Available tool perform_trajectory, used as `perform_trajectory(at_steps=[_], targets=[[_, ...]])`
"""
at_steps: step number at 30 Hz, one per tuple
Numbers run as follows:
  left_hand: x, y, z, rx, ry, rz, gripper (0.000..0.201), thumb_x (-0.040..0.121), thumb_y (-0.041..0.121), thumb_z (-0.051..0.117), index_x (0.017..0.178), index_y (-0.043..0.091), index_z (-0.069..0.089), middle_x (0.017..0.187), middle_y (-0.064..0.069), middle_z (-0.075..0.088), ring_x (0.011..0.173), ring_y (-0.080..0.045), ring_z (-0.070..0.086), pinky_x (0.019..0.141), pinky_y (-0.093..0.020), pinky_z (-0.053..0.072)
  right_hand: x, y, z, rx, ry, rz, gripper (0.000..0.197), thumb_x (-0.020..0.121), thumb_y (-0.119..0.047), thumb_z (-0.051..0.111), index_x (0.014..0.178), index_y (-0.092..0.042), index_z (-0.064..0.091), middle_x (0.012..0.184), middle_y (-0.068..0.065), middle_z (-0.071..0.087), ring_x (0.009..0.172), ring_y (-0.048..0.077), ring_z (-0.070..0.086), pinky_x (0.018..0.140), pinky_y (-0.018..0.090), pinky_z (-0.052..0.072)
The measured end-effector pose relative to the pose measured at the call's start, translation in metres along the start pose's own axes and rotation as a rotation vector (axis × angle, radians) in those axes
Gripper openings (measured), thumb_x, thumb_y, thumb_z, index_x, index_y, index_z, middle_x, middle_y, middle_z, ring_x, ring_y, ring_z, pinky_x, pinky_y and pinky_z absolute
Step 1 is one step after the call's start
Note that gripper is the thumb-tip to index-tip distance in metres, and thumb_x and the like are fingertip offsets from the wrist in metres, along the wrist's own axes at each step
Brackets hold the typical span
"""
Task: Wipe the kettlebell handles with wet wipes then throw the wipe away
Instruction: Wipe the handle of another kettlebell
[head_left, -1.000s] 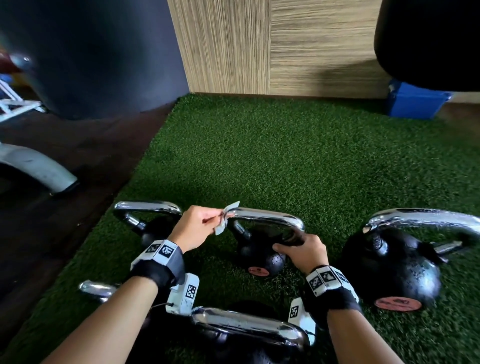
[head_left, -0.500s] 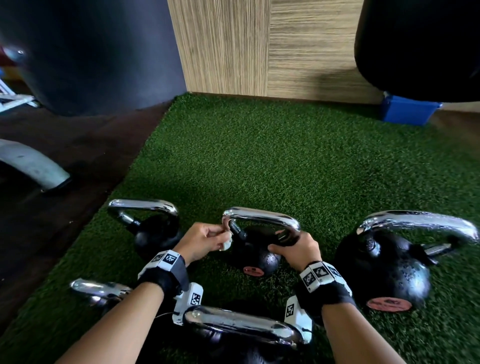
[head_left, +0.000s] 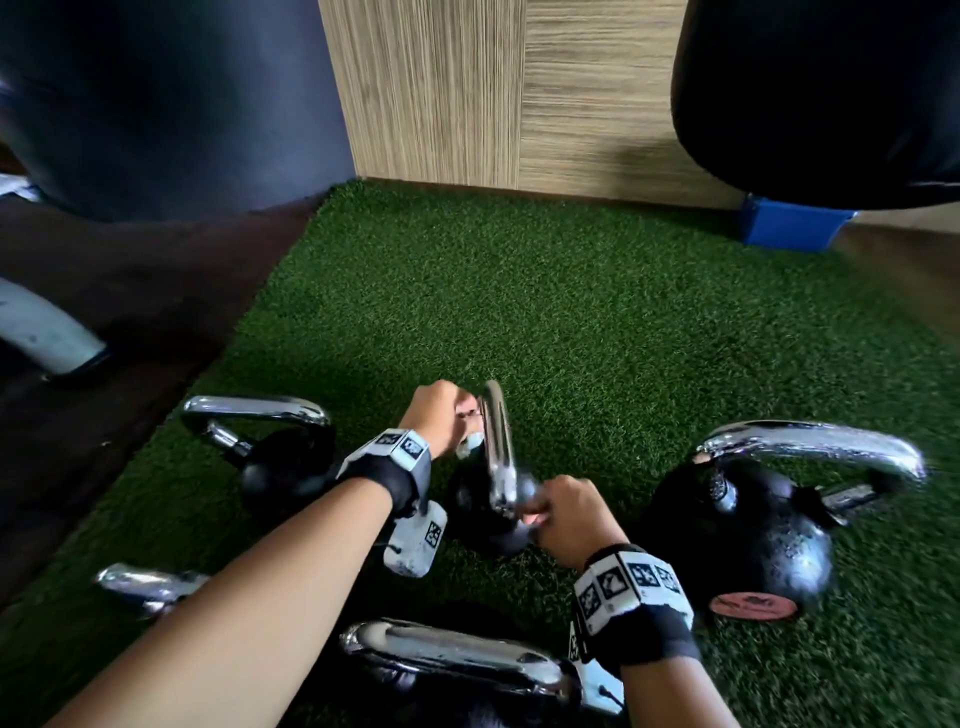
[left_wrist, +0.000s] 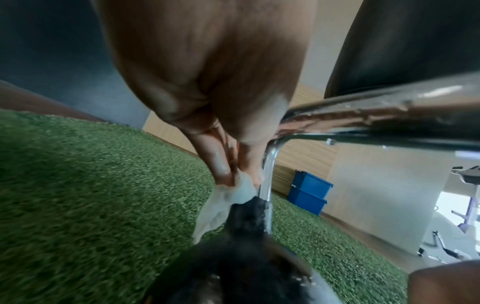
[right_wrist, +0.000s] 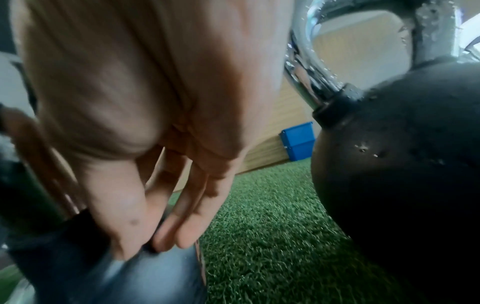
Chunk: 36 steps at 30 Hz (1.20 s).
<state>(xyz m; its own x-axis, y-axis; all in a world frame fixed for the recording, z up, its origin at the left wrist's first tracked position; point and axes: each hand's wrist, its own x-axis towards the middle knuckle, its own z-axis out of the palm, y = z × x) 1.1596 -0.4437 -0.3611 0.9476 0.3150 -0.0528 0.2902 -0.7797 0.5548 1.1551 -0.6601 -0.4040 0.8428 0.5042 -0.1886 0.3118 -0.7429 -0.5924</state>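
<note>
The middle kettlebell (head_left: 488, 525) stands on the green turf with its chrome handle (head_left: 496, 441) turned end-on to me. My left hand (head_left: 460, 418) is at the handle's far left side and pinches a white wet wipe (head_left: 470, 444). The left wrist view shows that wipe (left_wrist: 226, 199) held against the handle's upright leg (left_wrist: 269, 181). My right hand (head_left: 540, 512) grips the near end of the same kettlebell. In the right wrist view its thumb and fingers (right_wrist: 166, 236) close on the black body (right_wrist: 145, 273).
Other kettlebells stand at the left (head_left: 280, 467), right (head_left: 753, 535) and front (head_left: 457, 654), with another handle (head_left: 145, 584) at front left. A blue bin (head_left: 789, 223) sits by the wood wall. Dark hanging bags (head_left: 831, 93) are overhead. Dark floor (head_left: 130, 291) borders the turf.
The middle kettlebell has been turned, so its handle now points away from me instead of across. My left hand with the wipe moved up to the far side; my right hand stayed on it.
</note>
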Motion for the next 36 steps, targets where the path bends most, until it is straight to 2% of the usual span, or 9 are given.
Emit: perform_trajectory(at_steps=[4,7,9,13,18,22,27,31,36], targets=[[0.011,0.017,0.006,-0.104,-0.015,-0.068,0.044,0.099,0.014,0.053,0.056,0.018,0.049,0.075,-0.008,0.065,0.069,-0.02,0.057,0.059,-0.029,0.037,0.006,-0.01,0.0,-0.033,-0.08,0.0,0.018,0.083,-0.026,0.076,0.101,-0.024,0.079,0.102,-0.001,0.075,0.097,0.016,0.068,0.087,0.022,0.051],[0.008,0.009,0.004,-0.213,-0.115,-0.062,0.042,0.101,0.021,0.059,0.059,0.024,0.063,0.061,0.008,0.07,0.054,-0.005,0.064,0.056,-0.016,0.045,0.018,-0.013,-0.008,0.111,0.025,0.076,0.008,0.081,-0.024,0.08,0.088,-0.027,0.08,0.084,-0.011,0.073,0.084,0.009,0.067,0.075,0.018,0.054],[0.004,-0.001,0.006,-0.271,-0.18,-0.051,0.041,0.099,0.016,0.062,0.06,0.027,0.067,0.049,0.013,0.064,0.045,0.002,0.059,0.052,-0.014,0.044,0.028,-0.017,-0.009,0.22,0.114,0.092,0.024,0.074,-0.03,0.085,0.096,-0.028,0.077,0.086,-0.014,0.071,0.085,0.008,0.066,0.069,0.014,0.047],[0.002,-0.004,0.011,-0.156,-0.13,0.004,0.027,0.09,0.014,0.071,0.068,0.029,0.078,0.068,0.003,0.075,0.065,-0.013,0.066,0.071,-0.026,0.052,0.041,-0.022,0.001,0.257,0.006,0.122,0.049,0.07,-0.042,0.087,0.116,-0.035,0.072,0.102,-0.009,0.075,0.096,0.011,0.068,0.078,0.018,0.047],[0.012,0.005,0.0,-0.191,-0.064,-0.079,0.027,0.095,0.012,0.065,0.07,0.017,0.073,0.06,0.01,0.066,0.046,0.001,0.059,0.061,-0.018,0.052,0.038,-0.009,0.012,0.334,0.035,0.154,0.064,0.065,-0.05,0.089,0.123,-0.034,0.069,0.107,-0.006,0.075,0.096,0.009,0.066,0.083,0.019,0.049],[0.005,0.007,0.004,-0.269,0.101,0.035,0.024,0.092,0.011,0.072,0.115,0.015,0.077,0.097,-0.005,0.08,0.075,-0.009,0.072,0.064,-0.007,0.05,0.039,-0.005,0.016,0.391,0.051,0.159,0.068,0.065,-0.049,0.089,0.127,-0.034,0.067,0.111,-0.005,0.074,0.101,0.011,0.067,0.087,0.018,0.049],[0.003,0.013,0.001,-0.241,0.095,0.084,0.021,0.095,0.009,0.068,0.113,0.013,0.078,0.1,-0.009,0.079,0.088,-0.021,0.076,0.085,-0.032,0.061,0.035,-0.004,0.019,0.432,0.091,0.152,0.068,0.066,-0.047,0.089,0.128,-0.031,0.067,0.112,-0.005,0.073,0.095,0.006,0.062,0.085,0.016,0.045],[0.0,0.007,-0.01,-0.479,0.027,0.127,0.025,0.093,-0.001,0.068,0.116,0.004,0.076,0.105,-0.004,0.078,0.087,-0.007,0.076,0.08,-0.024,0.062,0.034,-0.002,0.021,0.44,0.098,0.16,0.07,0.065,-0.049,0.089,0.129,-0.034,0.065,0.112,-0.008,0.073,0.101,0.006,0.065,0.083,0.016,0.043],[-0.001,-0.002,-0.027,-0.315,-0.035,0.203,0.029,0.09,0.012,0.076,0.119,0.017,0.074,0.116,0.006,0.075,0.104,0.0,0.071,0.097,-0.021,0.053,0.034,0.0,0.02,0.447,0.089,0.174,0.074,0.064,-0.05,0.089,0.132,-0.034,0.063,0.12,-0.006,0.072,0.1,0.004,0.062,0.085,0.015,0.042]])
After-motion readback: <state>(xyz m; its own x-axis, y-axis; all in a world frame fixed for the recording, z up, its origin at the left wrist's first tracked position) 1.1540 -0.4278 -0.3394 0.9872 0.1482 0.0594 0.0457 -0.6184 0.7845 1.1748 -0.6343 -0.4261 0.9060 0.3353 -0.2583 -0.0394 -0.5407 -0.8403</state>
